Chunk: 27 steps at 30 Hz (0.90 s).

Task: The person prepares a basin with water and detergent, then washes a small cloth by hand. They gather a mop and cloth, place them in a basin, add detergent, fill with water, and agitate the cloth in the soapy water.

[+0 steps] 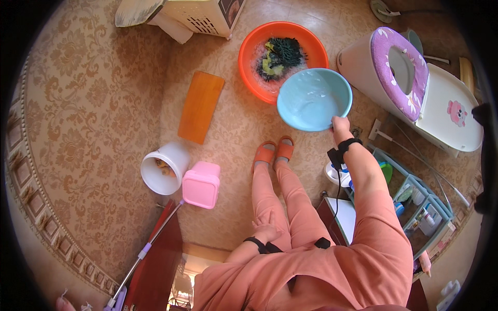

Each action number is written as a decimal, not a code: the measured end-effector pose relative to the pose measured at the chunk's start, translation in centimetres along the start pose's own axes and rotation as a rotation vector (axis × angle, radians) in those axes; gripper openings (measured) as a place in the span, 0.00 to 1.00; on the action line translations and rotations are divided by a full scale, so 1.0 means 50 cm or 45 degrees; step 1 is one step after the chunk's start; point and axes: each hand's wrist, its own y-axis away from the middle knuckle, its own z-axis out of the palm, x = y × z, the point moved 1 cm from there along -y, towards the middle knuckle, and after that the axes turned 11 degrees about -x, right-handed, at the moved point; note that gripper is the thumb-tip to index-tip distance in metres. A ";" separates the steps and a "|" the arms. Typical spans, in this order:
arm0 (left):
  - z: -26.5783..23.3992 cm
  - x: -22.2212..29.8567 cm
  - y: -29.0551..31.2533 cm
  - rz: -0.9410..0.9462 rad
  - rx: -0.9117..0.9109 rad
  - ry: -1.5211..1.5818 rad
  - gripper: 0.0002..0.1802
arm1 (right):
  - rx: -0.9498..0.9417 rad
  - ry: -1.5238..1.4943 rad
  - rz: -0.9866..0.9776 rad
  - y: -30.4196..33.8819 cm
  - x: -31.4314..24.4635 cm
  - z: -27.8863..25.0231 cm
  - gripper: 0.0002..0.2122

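Note:
My right hand (340, 128) grips the near right rim of a light blue plastic basin (301, 119). The basin is held out in front of me and overlaps the near right rim of a larger orange-red basin (249, 78). Its inside looks wet and shiny; how much water it holds I cannot tell. In the orange-red basin, a dark green textured cloth (287, 52) and a yellow-green piece (270, 65) lie in bubbly water. My left hand (266, 228) rests on my left thigh with its fingers spread and nothing in it.
A toilet (363, 67) with a purple seat cover stands at right, near a shelf rack (410, 192) of bottles. At left are an orange-brown stool (201, 106), a white bucket (166, 168), a pink bin (201, 186) and a mop pole (155, 236). A cream crate (199, 15) stands far left.

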 end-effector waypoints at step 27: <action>-0.047 0.007 -0.005 -0.129 -0.009 -0.156 0.58 | 0.342 1.086 -0.534 -0.029 -0.225 0.025 0.29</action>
